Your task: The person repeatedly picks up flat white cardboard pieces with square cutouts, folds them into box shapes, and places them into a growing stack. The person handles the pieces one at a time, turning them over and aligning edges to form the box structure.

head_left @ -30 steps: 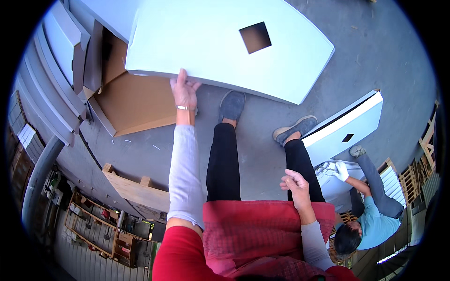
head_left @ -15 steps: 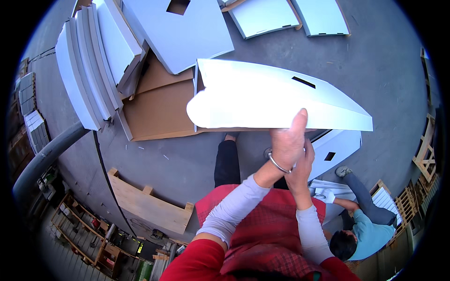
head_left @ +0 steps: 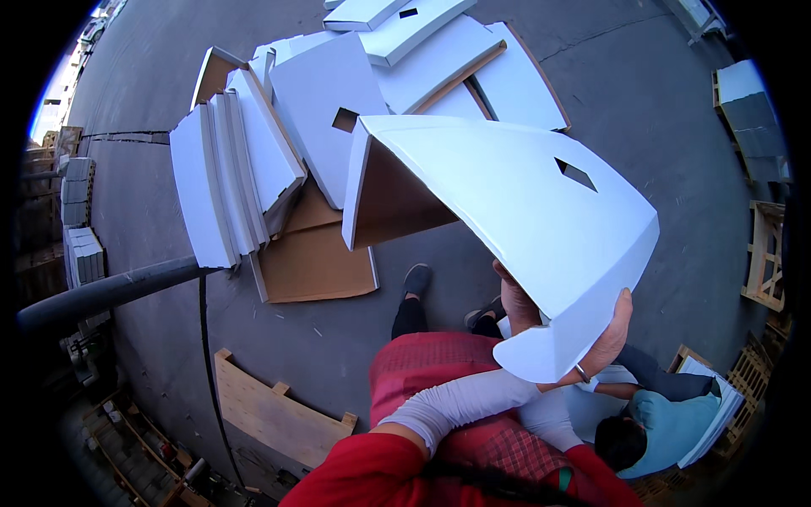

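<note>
A large folded white cardboard box (head_left: 524,194) with a brown inside and a dark cutout fills the space before me, tilted and raised off the floor. My forearms cross. My left hand (head_left: 606,342), with a bracelet at the wrist, grips the near right end of the box beside a rounded flap (head_left: 545,348). My right hand (head_left: 515,300) reaches up under the near edge against the brown inside; its fingers are partly hidden by the cardboard.
White cardboard boxes (head_left: 325,93) lie piled ahead, with several stacked on edge (head_left: 207,182) at left. A dark pipe (head_left: 118,291) juts in there. A wooden plank piece (head_left: 279,406) lies near left. A co-worker in a teal shirt (head_left: 676,427) bends at near right. Pallets (head_left: 764,253) line the right.
The box has swung round and tilted, its near right end coming down toward me and its brown inside now showing. My hands moved right and apart; my view shifted.
</note>
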### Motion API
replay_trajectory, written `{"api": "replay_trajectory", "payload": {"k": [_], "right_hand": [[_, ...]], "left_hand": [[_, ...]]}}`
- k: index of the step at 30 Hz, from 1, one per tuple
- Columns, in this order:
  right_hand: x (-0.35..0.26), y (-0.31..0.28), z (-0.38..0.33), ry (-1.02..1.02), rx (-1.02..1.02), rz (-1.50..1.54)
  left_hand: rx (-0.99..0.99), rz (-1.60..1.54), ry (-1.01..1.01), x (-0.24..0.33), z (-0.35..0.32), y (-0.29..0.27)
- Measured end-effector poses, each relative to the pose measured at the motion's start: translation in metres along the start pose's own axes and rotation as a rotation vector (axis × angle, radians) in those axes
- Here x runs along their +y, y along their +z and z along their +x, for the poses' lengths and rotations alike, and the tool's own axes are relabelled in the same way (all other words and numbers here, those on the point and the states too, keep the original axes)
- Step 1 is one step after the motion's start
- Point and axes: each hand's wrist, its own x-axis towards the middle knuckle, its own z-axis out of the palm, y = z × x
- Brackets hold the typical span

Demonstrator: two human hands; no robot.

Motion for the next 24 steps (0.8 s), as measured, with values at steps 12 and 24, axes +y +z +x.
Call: {"api": "replay_trajectory", "payload": {"k": [12,24], "right_hand": [[-0.154,-0.071,0.096,-0.039,0.414,0.692],[-0.193,-0.146,0.055,-0.221,0.58,0.153]], "left_hand": [[-0.081,0.125,0.622,0.087,-0.054,0.064],[-0.591,-0.395,0.177,0.099,-0.135,0.108]]}}
